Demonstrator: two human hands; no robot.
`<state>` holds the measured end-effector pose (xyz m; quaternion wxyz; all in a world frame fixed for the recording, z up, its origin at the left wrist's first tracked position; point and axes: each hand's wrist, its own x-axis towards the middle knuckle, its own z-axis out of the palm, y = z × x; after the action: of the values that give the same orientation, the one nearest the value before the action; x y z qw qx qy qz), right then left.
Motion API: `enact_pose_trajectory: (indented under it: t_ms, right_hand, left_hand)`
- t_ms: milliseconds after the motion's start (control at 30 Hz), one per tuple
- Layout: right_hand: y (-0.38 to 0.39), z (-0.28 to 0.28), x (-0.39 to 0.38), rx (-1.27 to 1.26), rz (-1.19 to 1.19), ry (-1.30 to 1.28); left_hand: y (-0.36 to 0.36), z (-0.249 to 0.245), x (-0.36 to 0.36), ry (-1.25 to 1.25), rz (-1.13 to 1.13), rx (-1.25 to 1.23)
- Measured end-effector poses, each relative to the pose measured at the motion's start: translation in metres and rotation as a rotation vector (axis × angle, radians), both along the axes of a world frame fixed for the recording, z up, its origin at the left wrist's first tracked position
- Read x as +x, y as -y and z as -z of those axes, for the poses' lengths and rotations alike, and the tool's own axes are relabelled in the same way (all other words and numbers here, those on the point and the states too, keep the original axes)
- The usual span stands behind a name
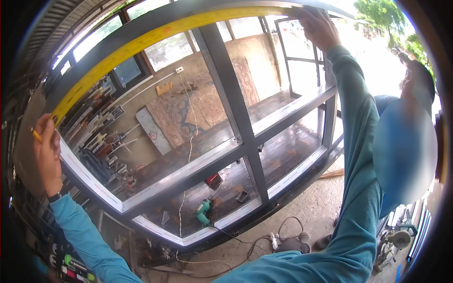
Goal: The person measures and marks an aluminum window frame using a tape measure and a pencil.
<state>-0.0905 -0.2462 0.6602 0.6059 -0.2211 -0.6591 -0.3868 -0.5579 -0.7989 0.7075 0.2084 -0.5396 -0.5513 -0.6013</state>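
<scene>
A yellow measuring tape (127,43) stretches along the top bar of a dark metal window frame (226,85). My left hand (47,155) is closed at the frame's left corner, its fingertips at one end of the tape. A thin yellow-orange pencil (36,135) sticks out between its fingers. At the top right, my right hand (321,28) is closed at the tape's other end; what lies inside its grip is dark and partly hidden. White protective film strips (99,184) cover parts of the frame's inner edges.
Under the frame is a dark tabletop (283,146) with a green power drill (203,212) and a red object (213,181). Cables (255,247) run over the floor. Another person (406,146) is close on my right. A saw-like machine (394,240) stands lower right.
</scene>
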Motion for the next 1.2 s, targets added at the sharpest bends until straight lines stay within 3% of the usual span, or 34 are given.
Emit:
enact_pose_trajectory:
  t_ms: [100,200,267,300,367,400,467,500,567,667,700,833,1000,1033,1100,1200]
  right_hand:
    - [-0.07,0.029,0.067,-0.184,0.136,-0.188]
    - [-0.118,0.049,0.131,-0.303,0.364,-0.227]
    - [-0.127,0.058,0.16,-0.398,0.393,-0.289]
    - [-0.171,0.063,0.191,-0.252,0.448,-0.236]
    - [-0.2,0.059,0.222,-0.289,0.442,-0.199]
    - [-0.22,0.052,0.235,-0.106,0.448,-0.133]
    - [-0.256,0.032,0.252,-0.049,0.522,-0.057]
    - [-0.268,0.021,0.254,0.035,0.602,-0.062]
    - [-0.283,-0.004,0.249,-0.085,0.485,0.002]
    - [-0.297,-0.017,0.232,0.19,0.248,0.012]
    - [-0.29,-0.021,0.228,0.195,0.042,0.093]
    - [-0.333,-0.005,0.229,0.101,0.082,-0.006]
    - [-0.338,-0.014,0.221,0.102,-0.077,0.063]
    - [-0.339,-0.015,0.22,-0.069,-0.111,0.07]
    - [-0.355,-0.02,0.214,0.089,-0.09,0.065]
    - [-0.362,-0.027,0.213,0.068,-0.114,0.141]
  left_hand:
    - [-0.078,0.005,0.081,-0.161,-0.124,-0.13]
    - [-0.161,0.003,0.124,-0.369,-0.041,-0.11]
    - [-0.216,-0.002,0.148,-0.505,-0.003,-0.062]
    - [-0.245,-0.006,0.155,-0.609,0.005,-0.011]
    - [-0.297,-0.009,0.167,-0.569,0.033,0.101]
    - [-0.317,-0.012,0.17,-0.548,-0.008,0.156]
    - [-0.349,-0.021,0.174,-0.47,-0.059,0.197]
    - [-0.356,-0.021,0.175,-0.468,-0.126,0.206]
    - [-0.375,-0.022,0.183,-0.47,-0.241,0.219]
    - [-0.379,-0.025,0.203,-0.278,-0.276,0.178]
    - [-0.381,-0.029,0.195,-0.302,-0.308,0.183]
    - [-0.384,-0.037,0.19,-0.204,-0.512,0.106]
    - [-0.38,-0.048,0.174,-0.171,-0.513,0.098]
    - [-0.378,-0.047,0.178,-0.14,-0.514,0.076]
    - [-0.378,-0.05,0.184,-0.077,-0.513,0.035]
    - [-0.376,-0.051,0.169,-0.081,-0.532,0.071]
